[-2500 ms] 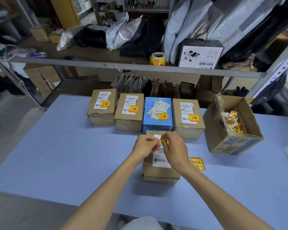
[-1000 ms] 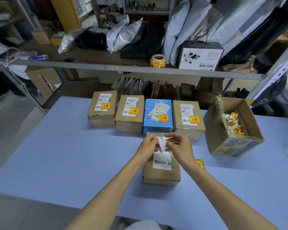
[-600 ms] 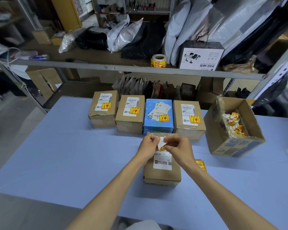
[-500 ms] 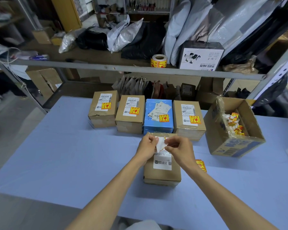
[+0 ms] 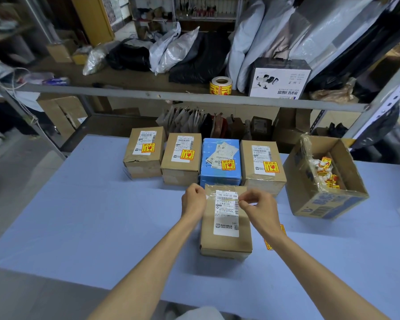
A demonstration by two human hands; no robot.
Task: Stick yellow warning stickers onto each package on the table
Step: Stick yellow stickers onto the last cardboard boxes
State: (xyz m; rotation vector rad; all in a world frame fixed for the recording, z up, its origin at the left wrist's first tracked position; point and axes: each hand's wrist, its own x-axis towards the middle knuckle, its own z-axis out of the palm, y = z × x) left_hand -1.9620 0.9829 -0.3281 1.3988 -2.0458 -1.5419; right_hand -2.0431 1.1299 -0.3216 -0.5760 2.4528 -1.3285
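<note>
Your unstickered package (image 5: 225,239) lies on the table (image 5: 90,215) at the near middle, just in front of the far row of packages (image 5: 180,168), and each of those four already carries a yellow warning sticker (image 5: 187,155). Your left hand (image 5: 193,200) hangs over the package's far left corner with its fingers curled in. A white sliver at its fingertips looks like a backing scrap (image 5: 207,197). Your right hand (image 5: 258,207) hovers over the shipping label (image 5: 226,218) with thumb and forefinger pinched together. I judge that the pinch holds the peeled sticker edge-on, though no yellow shows, so I cannot be sure. To place it well, match the far row: lay the sticker at the lower right of the label, lapping onto the white but off the barcodes near the label's far end. Touch one edge down first, then sweep a flat fingertip across so no air or crease is trapped. Keep the gummed face away from your own skin and from the scrap in your left hand. If the package slides, steady its left side with your left knuckles. The scrap probably belongs in the open carton (image 5: 321,204) at the far right, where similar scraps lie. More stickers wait on the sheet (image 5: 268,245) under your right forearm.
</note>
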